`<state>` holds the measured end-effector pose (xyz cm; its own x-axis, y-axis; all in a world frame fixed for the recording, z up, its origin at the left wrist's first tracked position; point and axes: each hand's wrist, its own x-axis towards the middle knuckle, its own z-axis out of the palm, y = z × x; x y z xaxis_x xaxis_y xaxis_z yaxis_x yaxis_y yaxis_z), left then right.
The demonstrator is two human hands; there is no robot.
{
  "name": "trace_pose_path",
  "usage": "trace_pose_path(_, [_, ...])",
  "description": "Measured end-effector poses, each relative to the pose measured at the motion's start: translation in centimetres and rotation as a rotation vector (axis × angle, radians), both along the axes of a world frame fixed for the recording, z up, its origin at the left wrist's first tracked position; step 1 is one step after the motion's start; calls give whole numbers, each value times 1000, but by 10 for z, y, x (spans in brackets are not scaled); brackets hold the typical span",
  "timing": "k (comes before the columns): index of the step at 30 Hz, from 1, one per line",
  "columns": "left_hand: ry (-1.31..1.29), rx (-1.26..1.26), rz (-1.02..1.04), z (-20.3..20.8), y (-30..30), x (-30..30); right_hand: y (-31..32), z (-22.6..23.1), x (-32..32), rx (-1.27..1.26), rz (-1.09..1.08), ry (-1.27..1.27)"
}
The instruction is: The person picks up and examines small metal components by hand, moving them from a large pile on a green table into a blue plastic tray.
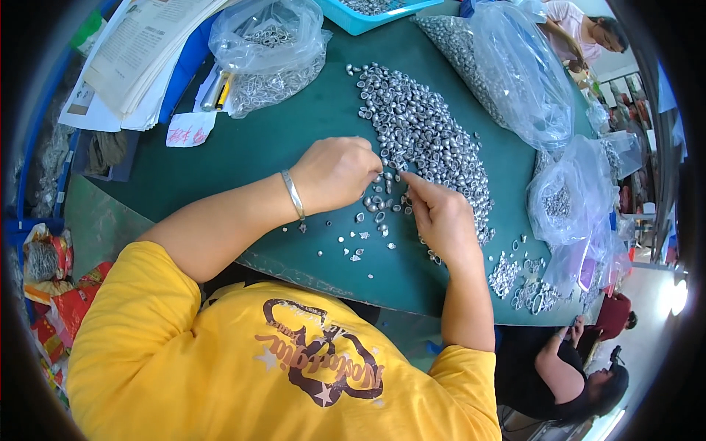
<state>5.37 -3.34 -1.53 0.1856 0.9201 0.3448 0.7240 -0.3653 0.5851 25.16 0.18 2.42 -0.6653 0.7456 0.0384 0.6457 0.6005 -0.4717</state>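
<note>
A long heap of small silver metal pieces (423,117), some domed and some ring-shaped, lies on the green tabletop. My left hand (340,176), with a silver bangle at the wrist, is closed at the heap's near left edge. Its fingertips are bent down, and whatever they pinch is hidden. Beside it, my right hand (445,220) reaches in with the index finger stretched out, touching pieces at the edge. The other right fingers curl under, and I see nothing held in them. Several loose pieces (380,217) lie between and below my hands.
Clear bags of metal parts stand at the back left (272,59) and right (500,66). A blue tray (360,18) sits at the far edge. Small piles (537,290) lie at right. Papers (136,62) and pens (218,92) are at left. Other people work on the right.
</note>
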Motion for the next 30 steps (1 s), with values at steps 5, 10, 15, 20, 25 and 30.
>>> trace_pose_path(5, [-36,45,-21,-2,1,-1,6,6,-8,72,23,-10])
trace_pose_path(10, [-82,4,-47,2,-1,-3,5,-11,-22,120,4,53])
trace_pose_path(15, [49,1,-134,-9,-3,7,3,-15,-23,136,-15,15])
trace_pose_path(20, [-310,-109,-59,-1,0,6,11,-11,-14,-390,-276,353])
trace_pose_path(25, [-1603,-832,-190,12,9,-16,14,-15,-8,-165,-154,302])
trace_pose_path(30, [-1159,-581,-50,6,12,-6,8,-21,-20,65,4,171])
